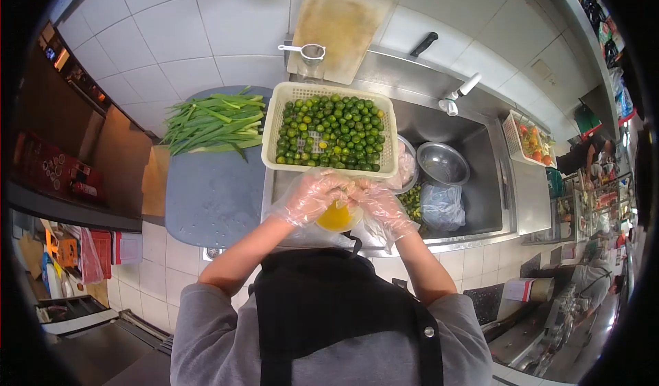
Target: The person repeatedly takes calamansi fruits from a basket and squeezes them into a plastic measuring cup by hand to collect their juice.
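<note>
My left hand (315, 196) and my right hand (377, 205), both in clear plastic gloves, meet just below a cream basket (272, 129) of small green citrus fruits (336, 129). Their fingers are closed together over a container of yellow-orange liquid (336, 217). What the fingers hold is too small and covered to name. Beside my right hand, cut green pieces (412, 203) lie at the sink's left edge.
Long green leaves (216, 122) rest on a grey board (209, 194) at left. A cutting board (340, 26) and strainer (313, 51) stand behind the basket. The sink (480, 173) holds a metal bowl (443, 163) and plastic bag (442, 206). People are at far right.
</note>
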The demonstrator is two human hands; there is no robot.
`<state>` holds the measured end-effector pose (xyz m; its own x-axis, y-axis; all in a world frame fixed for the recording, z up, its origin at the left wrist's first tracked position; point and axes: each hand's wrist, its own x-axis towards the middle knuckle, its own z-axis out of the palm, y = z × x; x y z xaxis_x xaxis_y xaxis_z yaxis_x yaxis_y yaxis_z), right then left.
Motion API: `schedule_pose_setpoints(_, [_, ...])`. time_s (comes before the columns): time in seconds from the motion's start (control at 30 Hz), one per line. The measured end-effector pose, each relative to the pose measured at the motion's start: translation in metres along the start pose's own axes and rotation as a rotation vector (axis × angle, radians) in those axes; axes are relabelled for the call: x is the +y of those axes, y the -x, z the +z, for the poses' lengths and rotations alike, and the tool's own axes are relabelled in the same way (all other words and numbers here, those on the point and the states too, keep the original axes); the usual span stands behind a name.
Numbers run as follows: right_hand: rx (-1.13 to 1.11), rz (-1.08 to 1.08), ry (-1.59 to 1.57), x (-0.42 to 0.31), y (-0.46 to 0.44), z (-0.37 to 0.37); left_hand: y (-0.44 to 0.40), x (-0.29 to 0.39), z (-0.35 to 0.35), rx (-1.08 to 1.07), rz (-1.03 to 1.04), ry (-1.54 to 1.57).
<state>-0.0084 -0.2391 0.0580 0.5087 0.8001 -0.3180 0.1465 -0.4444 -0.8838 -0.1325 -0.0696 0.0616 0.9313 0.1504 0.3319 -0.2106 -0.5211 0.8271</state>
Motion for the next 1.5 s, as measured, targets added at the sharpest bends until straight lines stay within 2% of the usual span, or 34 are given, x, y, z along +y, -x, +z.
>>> schedule_pose_setpoints(0.03, [-0.003, 0.004, 0.001, 0.004, -0.001, 0.002, 0.002, 0.002, 0.002, 0.045, 0.005, 0.022])
schedule_pose_setpoints(0.1, [0.065, -0.148, 0.011, 0.006, -0.001, 0.007, 0.003, -0.002, 0.008, 0.062, 0.015, -0.002])
schedule_pose_setpoints(0.13, [0.064, -0.147, 0.011, 0.002, 0.000, 0.009, 0.003, -0.005, 0.010, 0.079, 0.029, -0.032])
schedule_pose_setpoints(0.2, [0.017, -0.006, -0.244, -0.007, 0.003, 0.012, 0.005, -0.020, 0.019, 0.110, 0.067, -0.013])
schedule_pose_setpoints(0.37, [-0.006, -0.077, -0.228, 0.016, 0.000, 0.011, 0.012, -0.026, 0.031, 0.212, 0.145, 0.023])
schedule_pose_setpoints(0.43, [-0.005, -0.114, -0.265, 0.005, 0.002, 0.011, 0.013, -0.023, 0.032, 0.254, 0.116, 0.016])
schedule_pose_setpoints(0.47, [0.025, -0.068, -0.163, -0.009, 0.007, 0.008, 0.013, -0.022, 0.029, 0.252, 0.116, 0.016])
schedule_pose_setpoints(0.53, [0.056, -0.018, -0.063, -0.015, 0.008, 0.007, 0.010, -0.009, 0.018, 0.122, 0.054, 0.108])
schedule_pose_setpoints(0.67, [0.071, 0.063, -0.276, -0.001, 0.001, 0.010, 0.016, -0.008, 0.018, 0.119, -0.052, 0.170])
schedule_pose_setpoints(0.73, [0.069, 0.092, -0.377, -0.001, 0.001, 0.012, 0.020, -0.011, 0.028, 0.188, -0.132, 0.176])
schedule_pose_setpoints(0.83, [0.037, 0.018, -0.385, 0.006, -0.001, 0.014, 0.020, -0.008, 0.035, 0.289, -0.051, 0.119])
schedule_pose_setpoints(0.87, [0.010, -0.078, -0.383, 0.021, -0.006, 0.016, 0.022, -0.008, 0.036, 0.288, -0.052, 0.119])
schedule_pose_setpoints(0.9, [-0.017, -0.173, -0.380, 0.024, -0.008, 0.017, 0.024, -0.009, 0.038, 0.274, -0.130, 0.158])
schedule_pose_setpoints(0.93, [-0.018, -0.172, -0.380, 0.027, -0.008, 0.017, 0.025, -0.011, 0.039, 0.259, -0.207, 0.197])
schedule_pose_setpoints(1.0, [0.056, -0.330, 0.001, 0.029, -0.008, 0.018, 0.025, -0.022, 0.042, 0.235, -0.139, 0.088])
schedule_pose_setpoints(1.03, [0.055, -0.328, 0.001, 0.029, -0.007, 0.019, 0.026, -0.027, 0.044, 0.211, -0.069, -0.022])
schedule_pose_setpoints(1.13, [0.167, -0.360, 0.173, 0.027, -0.009, 0.027, 0.028, -0.036, 0.053, 0.231, -0.030, -0.189])
schedule_pose_setpoints(1.2, [0.206, -0.353, 0.462, 0.028, -0.013, 0.030, 0.029, -0.040, 0.055, 0.212, -0.071, -0.155])
schedule_pose_setpoints(1.37, [0.207, -0.412, 0.572, 0.036, -0.017, 0.036, 0.031, -0.041, 0.058, 0.187, -0.178, -0.218])
schedule_pose_setpoints(1.43, [0.195, -0.428, 0.567, 0.038, -0.016, 0.037, 0.029, -0.041, 0.054, 0.187, -0.092, -0.233])
schedule_pose_setpoints(1.5, [0.180, -0.505, 0.376, 0.037, -0.017, 0.036, 0.029, -0.059, 0.056, 0.141, -0.057, -0.275])
